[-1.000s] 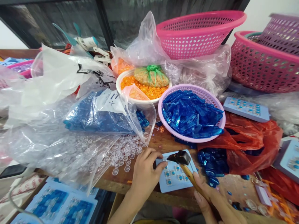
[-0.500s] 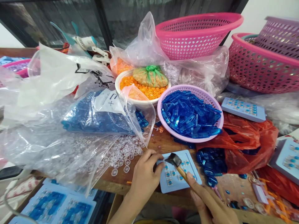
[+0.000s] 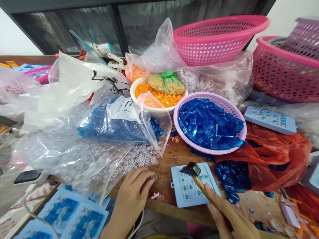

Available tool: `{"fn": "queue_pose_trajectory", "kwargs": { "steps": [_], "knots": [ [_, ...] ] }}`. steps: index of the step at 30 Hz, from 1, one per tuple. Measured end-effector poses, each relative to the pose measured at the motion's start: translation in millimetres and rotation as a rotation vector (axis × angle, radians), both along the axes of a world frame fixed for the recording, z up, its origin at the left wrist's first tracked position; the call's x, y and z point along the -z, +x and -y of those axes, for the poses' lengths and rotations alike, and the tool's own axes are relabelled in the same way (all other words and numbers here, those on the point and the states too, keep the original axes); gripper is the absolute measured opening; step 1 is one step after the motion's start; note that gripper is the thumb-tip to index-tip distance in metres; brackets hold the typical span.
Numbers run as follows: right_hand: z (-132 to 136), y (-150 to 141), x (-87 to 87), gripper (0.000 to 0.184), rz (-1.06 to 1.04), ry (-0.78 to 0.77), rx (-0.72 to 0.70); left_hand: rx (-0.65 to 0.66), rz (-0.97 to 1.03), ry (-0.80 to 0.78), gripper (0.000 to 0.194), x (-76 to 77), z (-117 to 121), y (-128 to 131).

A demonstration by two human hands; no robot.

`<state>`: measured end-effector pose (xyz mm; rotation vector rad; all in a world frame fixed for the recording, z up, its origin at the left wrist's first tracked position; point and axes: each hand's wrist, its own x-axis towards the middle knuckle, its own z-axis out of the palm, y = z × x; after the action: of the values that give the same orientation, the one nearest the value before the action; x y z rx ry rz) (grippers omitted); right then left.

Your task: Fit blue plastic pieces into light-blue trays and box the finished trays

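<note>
My right hand (image 3: 224,212) grips the wooden handle of a small hammer (image 3: 199,186). Its black head hovers over or rests on a light blue plastic panel (image 3: 178,197); I cannot tell which. Several square pieces with blue centres sit in the panel. To the left, my left hand (image 3: 132,192) is closed in a pinch, with what looks like a small clear plastic cap (image 3: 155,177) at its fingertips. Just beyond that hand lies a loose heap of similar clear caps (image 3: 141,160), spilling from a transparent bag (image 3: 82,162).
Behind the panel stands a lilac basket (image 3: 177,127) of blue plastic pieces, beside a white bowl (image 3: 133,91) of orange parts. A red bag (image 3: 276,156) and loose blue pieces (image 3: 228,176) lie on the right. Filled blue panels (image 3: 82,222) sit lower left, and pink baskets (image 3: 214,49) behind.
My left hand has left the panel and moved left toward the clear caps. My right hand still holds the hammer over the panel. The view has shifted slightly.
</note>
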<state>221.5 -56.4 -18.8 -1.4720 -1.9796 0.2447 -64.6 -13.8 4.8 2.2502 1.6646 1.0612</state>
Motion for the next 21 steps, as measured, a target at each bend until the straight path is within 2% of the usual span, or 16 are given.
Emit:
{"fn": "queue_pose_trajectory", "kwargs": {
  "steps": [3, 6, 12, 17, 21],
  "knots": [
    [-5, 9, 2.1, 0.046, 0.119, 0.067, -0.037, 0.075, -0.116, 0.046, 0.021, 4.2, 5, -13],
    [-6, 13, 3.3, 0.051, 0.206, 0.090, -0.029, 0.116, -0.175, 0.088, 0.025, 12.9, -1, -7],
    [-4, 13, 1.7, 0.056, 0.219, 0.079, -0.028, 0.025, -0.188, -0.001, 0.024, 20.3, -17, 11],
    [-4, 13, 1.4, 0.049, 0.204, 0.081, -0.026, -0.015, -0.104, -0.002, 0.021, 25.4, -17, 10],
    [-4, 11, -1.2, 0.043, 0.169, 0.071, -0.005, -0.015, -0.070, 0.034, 0.017, 18.6, -14, 13]
  ]
}}
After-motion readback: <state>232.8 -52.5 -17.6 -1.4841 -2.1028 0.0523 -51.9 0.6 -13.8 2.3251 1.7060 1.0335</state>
